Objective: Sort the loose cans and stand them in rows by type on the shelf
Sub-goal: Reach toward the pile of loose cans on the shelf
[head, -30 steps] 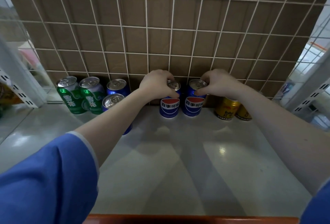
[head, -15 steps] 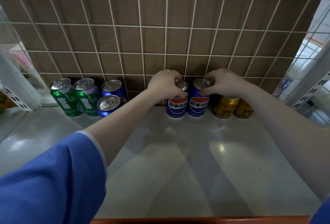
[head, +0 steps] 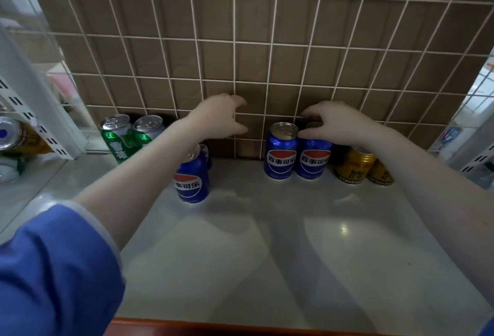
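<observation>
Above the cans, left hand point(head: 223, 116) spread, empty.

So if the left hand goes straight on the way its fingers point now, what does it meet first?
Probably the wire grid on the brown back wall: the left hand hangs empty above the cans, fingers spread toward it. Depth is unclear, so it may be nearer than it looks.
</observation>
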Demonstrator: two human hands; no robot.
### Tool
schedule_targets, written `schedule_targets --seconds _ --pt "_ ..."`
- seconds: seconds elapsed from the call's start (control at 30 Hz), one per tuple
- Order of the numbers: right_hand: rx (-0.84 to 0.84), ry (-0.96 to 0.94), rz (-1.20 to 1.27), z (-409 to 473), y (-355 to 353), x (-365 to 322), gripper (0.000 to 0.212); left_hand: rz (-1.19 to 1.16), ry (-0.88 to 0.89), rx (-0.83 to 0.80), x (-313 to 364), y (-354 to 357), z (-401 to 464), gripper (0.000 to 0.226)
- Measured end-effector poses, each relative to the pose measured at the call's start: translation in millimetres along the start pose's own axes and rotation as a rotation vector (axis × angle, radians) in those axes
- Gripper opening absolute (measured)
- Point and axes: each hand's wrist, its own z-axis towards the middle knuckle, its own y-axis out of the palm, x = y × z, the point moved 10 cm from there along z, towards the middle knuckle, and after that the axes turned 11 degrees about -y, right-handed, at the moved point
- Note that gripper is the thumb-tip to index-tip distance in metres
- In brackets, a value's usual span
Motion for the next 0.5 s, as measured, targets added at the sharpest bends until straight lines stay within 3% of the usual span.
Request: schedule_targets --seconds 0.17,0.3,0.5 --pt "0.047 -0.068 -0.089 22.3 1.8 -37.5 0.057 0.11 -0.128 0.075 -57.1 -22.7 -8.5 0.059" --pt "0.119 -0.015 -0.121 32.7 -1.4 -47.8 0.049 0.14 -0.18 -0.01 -79.9 -10.9 -14.5 0.054" --pt "0.083 -0.098 -0.084 42.4 15.5 -79.1 0.047 0.078 -0.192 -0.033 -87.1 -7.7 -10.0 0.062"
